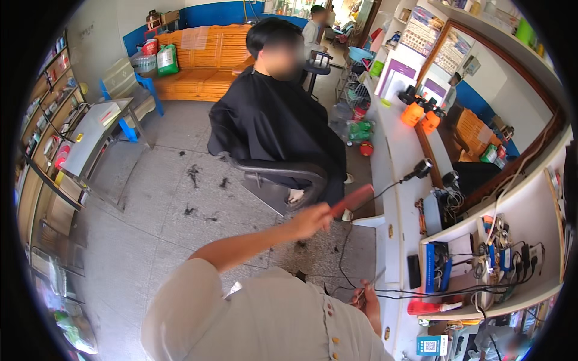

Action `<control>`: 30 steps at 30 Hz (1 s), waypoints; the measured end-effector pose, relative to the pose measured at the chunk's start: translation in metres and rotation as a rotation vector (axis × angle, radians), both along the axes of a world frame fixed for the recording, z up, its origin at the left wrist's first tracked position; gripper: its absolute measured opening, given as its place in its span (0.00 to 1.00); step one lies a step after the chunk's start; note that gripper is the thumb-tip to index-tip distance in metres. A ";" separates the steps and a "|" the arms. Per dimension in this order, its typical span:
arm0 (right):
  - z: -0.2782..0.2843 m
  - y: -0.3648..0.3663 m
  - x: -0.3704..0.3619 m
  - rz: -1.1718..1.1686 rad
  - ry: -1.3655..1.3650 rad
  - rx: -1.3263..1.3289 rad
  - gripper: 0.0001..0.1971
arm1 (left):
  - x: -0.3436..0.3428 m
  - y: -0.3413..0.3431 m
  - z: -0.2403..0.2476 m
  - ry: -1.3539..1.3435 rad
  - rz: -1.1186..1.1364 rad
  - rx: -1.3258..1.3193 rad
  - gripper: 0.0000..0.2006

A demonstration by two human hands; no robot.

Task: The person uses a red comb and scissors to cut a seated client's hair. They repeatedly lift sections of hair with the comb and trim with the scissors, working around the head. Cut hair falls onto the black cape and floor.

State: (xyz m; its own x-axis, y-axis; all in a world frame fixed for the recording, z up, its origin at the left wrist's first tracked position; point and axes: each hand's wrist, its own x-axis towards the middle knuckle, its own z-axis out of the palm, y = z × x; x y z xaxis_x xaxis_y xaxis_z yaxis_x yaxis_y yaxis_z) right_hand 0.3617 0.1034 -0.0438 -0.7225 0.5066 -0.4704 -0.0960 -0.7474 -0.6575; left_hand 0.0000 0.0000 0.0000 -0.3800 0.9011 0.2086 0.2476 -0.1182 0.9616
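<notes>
My left hand (312, 221) reaches out over the floor, its fingers closed round one end of a flat red comb (353, 201). Low at the counter's near side is my right hand (369, 305), gripping a pair of scissors (379, 276) with the slim metal blades pointing up and away. Ahead, a seated person (274, 66) wears a black cape (271, 117) that covers the body and arms. The comb is apart from this person's hair. Dark cut hair (192, 174) lies on the grey floor.
Along the right runs a white counter (391, 174) below a large mirror (500, 114). On it are a black corded clipper (418, 171) and orange spray bottles (413, 112). Black cords (415, 295) hang near my right hand. A wooden bench (201, 51) and a table (99, 132) stand behind.
</notes>
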 end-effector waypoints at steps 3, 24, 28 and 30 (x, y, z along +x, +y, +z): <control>0.007 -0.028 -0.113 0.169 -0.022 -0.109 0.09 | -0.113 -0.071 0.054 0.309 0.201 0.047 0.11; -0.060 0.127 -0.444 0.115 -0.055 -0.190 0.07 | -0.538 0.173 0.311 1.879 0.423 -0.461 0.10; -0.050 0.151 -0.482 0.103 -0.059 -0.178 0.07 | -0.581 0.203 0.305 1.879 0.383 -0.560 0.12; -0.043 0.158 -0.494 0.109 -0.063 -0.155 0.07 | -0.620 0.198 0.300 1.908 0.273 -0.363 0.09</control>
State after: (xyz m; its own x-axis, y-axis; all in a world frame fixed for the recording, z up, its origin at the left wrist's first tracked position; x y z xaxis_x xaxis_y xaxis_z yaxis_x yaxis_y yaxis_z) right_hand -0.1325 0.2609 -0.0865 -0.7357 0.3451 -0.5828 0.0285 -0.8440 -0.5356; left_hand -0.6200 0.1983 0.3000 -0.0333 0.9547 0.2958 0.7926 0.2055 -0.5741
